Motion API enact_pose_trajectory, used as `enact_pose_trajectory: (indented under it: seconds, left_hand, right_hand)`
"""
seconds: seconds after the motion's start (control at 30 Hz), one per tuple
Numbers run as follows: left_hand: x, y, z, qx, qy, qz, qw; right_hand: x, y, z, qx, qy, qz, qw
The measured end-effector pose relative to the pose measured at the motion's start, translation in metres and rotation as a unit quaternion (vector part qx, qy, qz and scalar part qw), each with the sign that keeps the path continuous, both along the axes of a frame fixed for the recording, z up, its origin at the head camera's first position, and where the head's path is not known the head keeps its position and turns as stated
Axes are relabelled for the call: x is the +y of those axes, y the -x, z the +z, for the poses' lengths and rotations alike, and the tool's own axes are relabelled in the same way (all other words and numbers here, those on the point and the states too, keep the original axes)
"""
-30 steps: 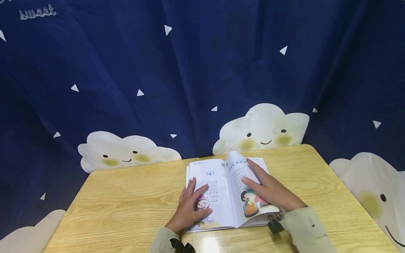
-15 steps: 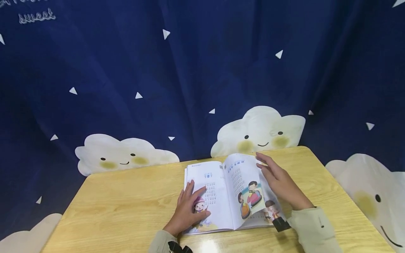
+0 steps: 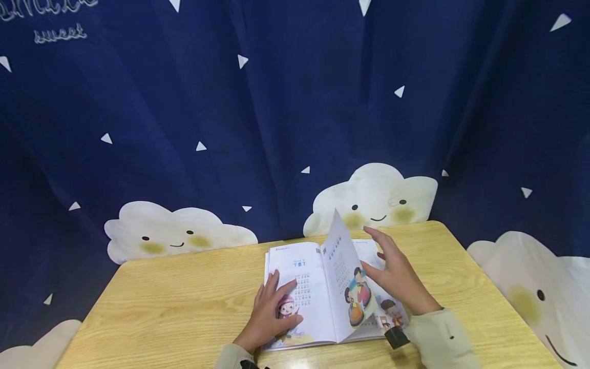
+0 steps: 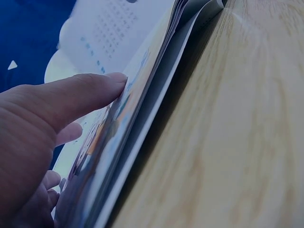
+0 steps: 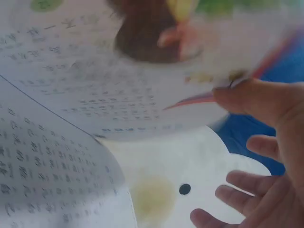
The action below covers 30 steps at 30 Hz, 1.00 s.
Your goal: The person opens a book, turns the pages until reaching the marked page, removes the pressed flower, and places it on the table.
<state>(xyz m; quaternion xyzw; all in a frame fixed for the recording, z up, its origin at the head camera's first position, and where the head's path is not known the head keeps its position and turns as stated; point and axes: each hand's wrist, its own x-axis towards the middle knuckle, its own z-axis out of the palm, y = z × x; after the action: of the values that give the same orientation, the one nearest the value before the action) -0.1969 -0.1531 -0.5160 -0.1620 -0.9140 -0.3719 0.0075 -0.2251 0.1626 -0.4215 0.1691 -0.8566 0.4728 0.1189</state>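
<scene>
An open picture book (image 3: 309,328) lies on the table, with printed text and cartoon children on its pages. My left hand (image 3: 262,320) rests on the left page, fingers spread; in the left wrist view its thumb (image 4: 90,97) presses near the book's lower edge. One leaf (image 3: 338,264) stands raised from the right side, slanting upward. My right hand (image 3: 401,279) is just right of that leaf, fingers apart and loosely bent. In the right wrist view the thumb (image 5: 242,97) touches the edge of a page (image 5: 123,90), while the other fingers stay away from the paper.
The light wooden table (image 3: 175,307) extends on both sides of the book. Behind it hangs a dark blue curtain (image 3: 184,92) with white triangles and smiling clouds (image 3: 378,189). A small black device (image 3: 396,337) sits at the right wrist.
The leaf on the right has been raised from a low curve to a steep slant. My right hand moved off the page to the right, then back beside the leaf. The left hand stays put.
</scene>
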Motion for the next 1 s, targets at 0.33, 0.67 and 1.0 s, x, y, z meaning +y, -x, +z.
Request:
enact_pose_trajectory:
  seconds: [0.33,0.67,1.0]
  left_hand:
    - [-0.001,-0.001,0.001,-0.011,-0.006,0.003,0.9999]
    - [-0.002,0.000,-0.001,0.012,-0.011,-0.002,0.9999]
    - [-0.003,0.003,-0.001,0.006,-0.122,0.028,0.9921]
  right_hand:
    - [-0.025,-0.006,-0.009,-0.063,-0.044,0.041,0.9962]
    - [-0.051,-0.014,-0.024,-0.082,-0.095,0.135,0.9829]
    - [-0.063,-0.024,-0.032,-0.123,-0.138,0.158,0.9700]
